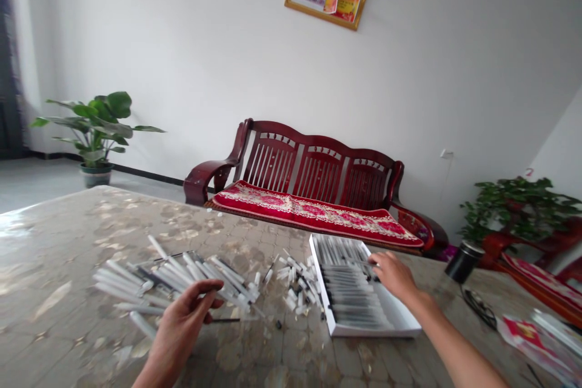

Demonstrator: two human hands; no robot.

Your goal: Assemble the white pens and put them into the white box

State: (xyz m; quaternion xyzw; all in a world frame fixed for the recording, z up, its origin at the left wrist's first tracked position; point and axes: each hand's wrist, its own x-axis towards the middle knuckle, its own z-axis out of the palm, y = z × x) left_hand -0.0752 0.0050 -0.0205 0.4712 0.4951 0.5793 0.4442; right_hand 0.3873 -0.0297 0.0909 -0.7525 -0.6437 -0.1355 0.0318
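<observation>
My left hand (184, 312) is above the near side of a loose pile of whitish pen barrels (170, 273). Its fingers are curled and closed; whatever they hold, if anything, is hidden. A thin dark rod (226, 320) shows just past the fingertips, and I cannot tell if it is held. Over the far right part of a shallow white box (354, 332), my right hand (394, 273) pinches what looks like a pen by its dark end. Rows of clear pens (352, 297) with dark ends lie inside the box. Small white and black caps (300, 282) are heaped between pile and box.
A patterned table (254, 357) spans the foreground. Toward its right side are a black cylinder (464, 260), a dark cable (478, 308) and a red-and-clear plastic packet (530, 336). Beyond the table stands a wooden bench (318, 176) with a red cover. A potted plant (97, 133) is at left.
</observation>
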